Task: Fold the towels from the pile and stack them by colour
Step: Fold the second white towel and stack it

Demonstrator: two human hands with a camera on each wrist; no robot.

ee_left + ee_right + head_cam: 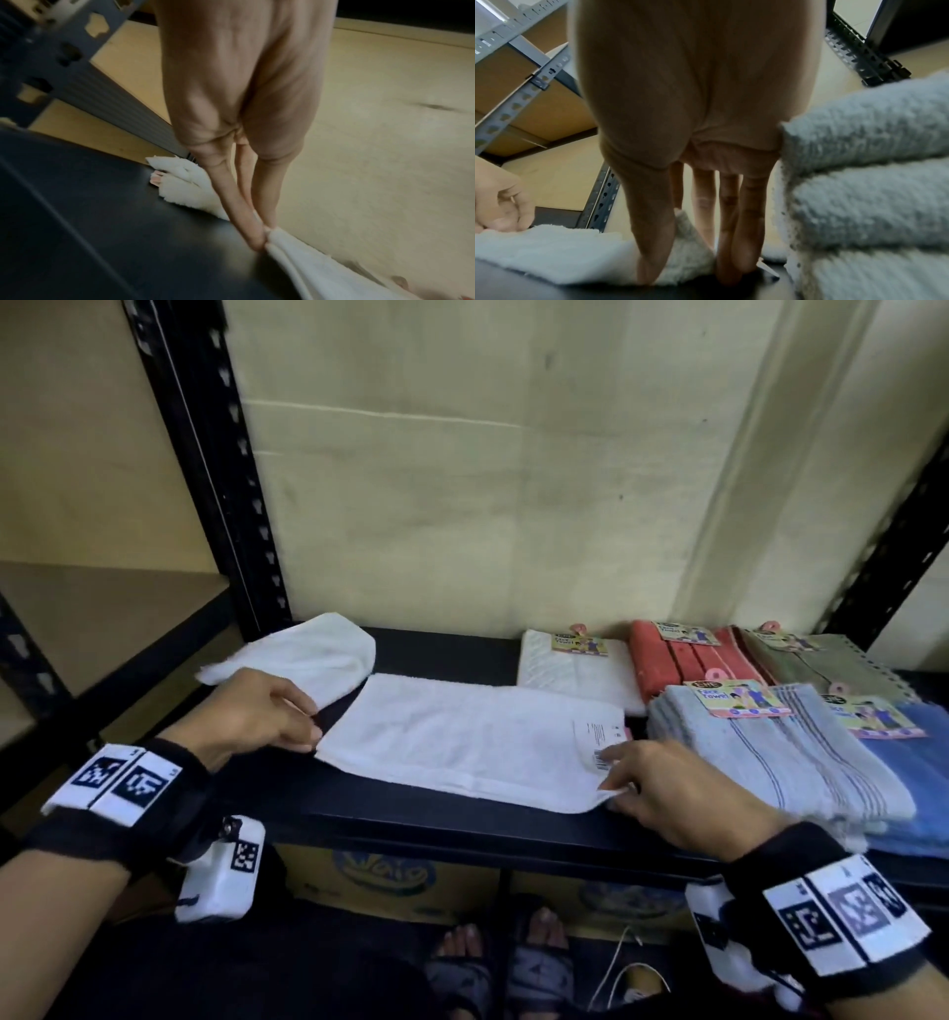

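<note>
A white towel (462, 747) lies flat on the black shelf (411, 819), a paper barcode label (598, 742) at its right end. My left hand (314, 737) pinches the towel's left edge, and the left wrist view shows the fingertips (257, 239) closed on the cloth (321, 272). My right hand (613, 788) pinches the near right corner and lifts it slightly; in the right wrist view the thumb (652, 253) and fingers clamp that corner (687, 243). A second, loose white towel (308, 654) lies behind my left hand.
At the right stand folded stacks: white (570, 675), red (678, 660), green (821, 665), grey (770, 757) and blue (914, 762). The grey stack (872, 182) touches my right hand. A black shelf post (221, 454) rises at the left. Cardboard boxes (385, 875) sit below.
</note>
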